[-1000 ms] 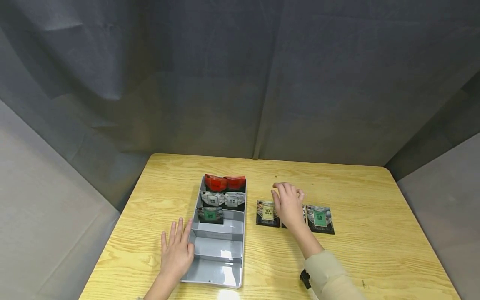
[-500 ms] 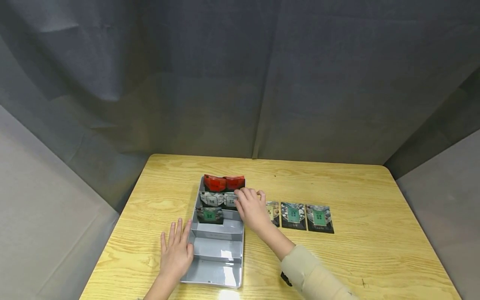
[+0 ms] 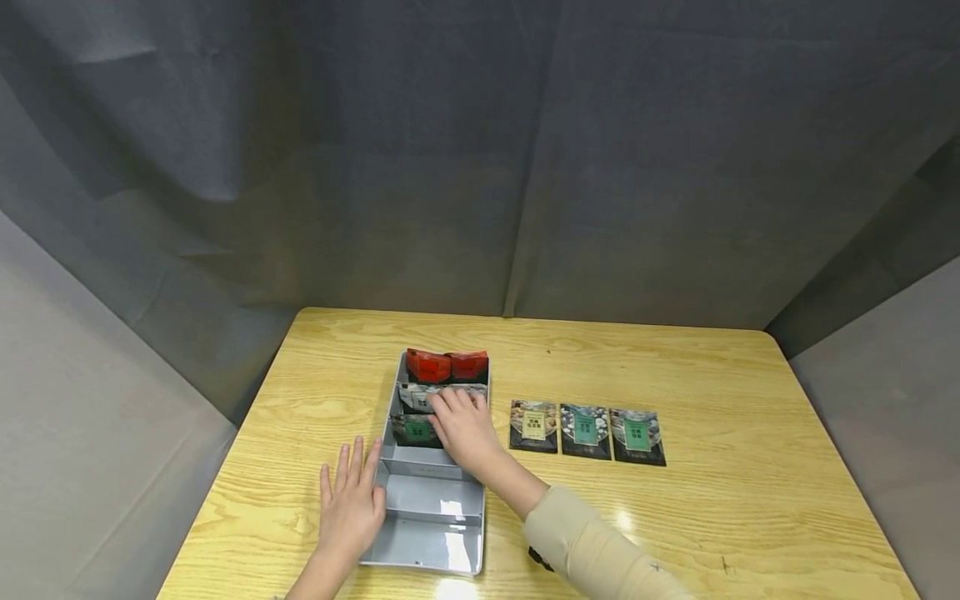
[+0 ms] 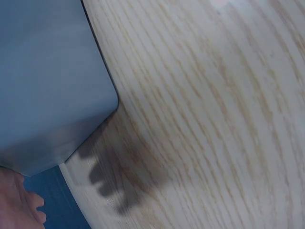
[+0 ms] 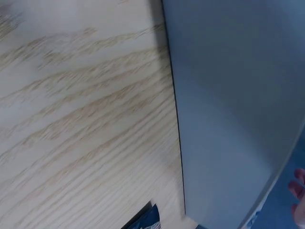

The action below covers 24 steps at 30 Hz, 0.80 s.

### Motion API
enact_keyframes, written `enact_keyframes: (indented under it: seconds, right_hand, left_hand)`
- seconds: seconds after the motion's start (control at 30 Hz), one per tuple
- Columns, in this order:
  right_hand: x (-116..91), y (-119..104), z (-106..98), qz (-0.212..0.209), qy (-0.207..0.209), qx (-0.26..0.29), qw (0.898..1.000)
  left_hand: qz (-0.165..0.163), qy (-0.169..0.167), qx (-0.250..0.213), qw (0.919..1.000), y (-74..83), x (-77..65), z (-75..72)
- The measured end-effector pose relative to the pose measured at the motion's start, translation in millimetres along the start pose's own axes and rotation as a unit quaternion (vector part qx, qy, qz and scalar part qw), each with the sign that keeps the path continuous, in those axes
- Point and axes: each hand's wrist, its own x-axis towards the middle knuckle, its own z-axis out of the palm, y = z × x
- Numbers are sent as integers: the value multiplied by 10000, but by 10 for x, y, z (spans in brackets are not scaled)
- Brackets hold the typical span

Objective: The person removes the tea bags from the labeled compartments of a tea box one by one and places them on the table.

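Observation:
A grey compartment tray (image 3: 423,543) lies on the table. My left hand (image 3: 349,508), fingers straight and spread, rests beside its left side, with the thumb against the near part of that side. Over the tray's third compartment reaches my right hand (image 3: 467,432). Its fingers bend down near a black-and-green sachet (image 3: 414,430) and cover part of the white-and-black sachets (image 3: 415,397) behind. Whether the fingertips pinch anything is hidden. Two red sachets (image 3: 428,365) stand in the farthest compartment. The right wrist view catches only some right fingers (image 5: 299,191) past the tray wall.
To the tray's right, three sachets lie flat in a row: a yellow-labelled one (image 3: 534,426), a teal-labelled one (image 3: 586,430) and a green-labelled one (image 3: 637,436). A wooden table (image 3: 720,517) bears everything, with dark curtains (image 3: 637,167) behind.
My right hand has moved left from above the flat sachets to over the tray, uncovering the teal-labelled one. The left hand has stayed where it was.

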Motion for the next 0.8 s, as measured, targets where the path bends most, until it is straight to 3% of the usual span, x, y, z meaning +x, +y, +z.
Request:
enact_keyframes:
  seconds: [0.27,0.8]
  right_hand:
    - [64,-147,102,-9,-322,-250,9992]
    - [67,-234,233,-269,-533,-500,9970]
  left_hand:
    - [-1,-47,38,10000,-11,6,5]
    - [-14,-66,-1,10000,0,7,-8]
